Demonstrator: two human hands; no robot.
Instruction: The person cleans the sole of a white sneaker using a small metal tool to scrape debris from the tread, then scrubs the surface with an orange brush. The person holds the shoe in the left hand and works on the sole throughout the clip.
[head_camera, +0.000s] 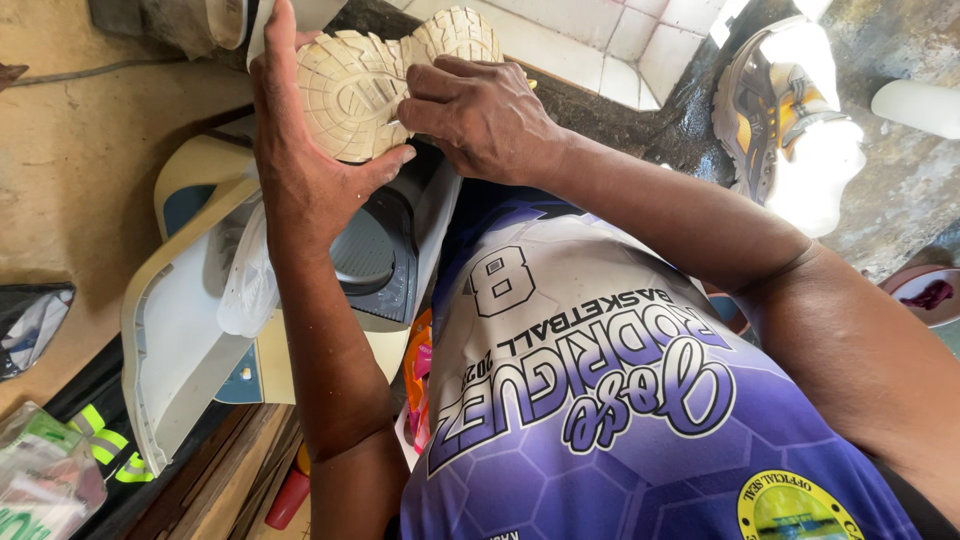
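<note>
A shoe with a cream lugged sole (350, 85) is held sole-up near the top of the head view. My left hand (300, 170) cups its left side, thumb hooked under the sole's near edge. Resting on the right half of the sole, my right hand (480, 115) has its fingers curled and pressing against the tread. The shoe's upper is hidden behind the sole and my hands.
Below my hands sits a white machine (180, 330) with a grey round part (365, 250). A grey and yellow sneaker (775, 100) rests at upper right on wet ground. White tiles (590, 40) lie beyond. Bags (40, 470) and wooden boards (230, 480) crowd the lower left.
</note>
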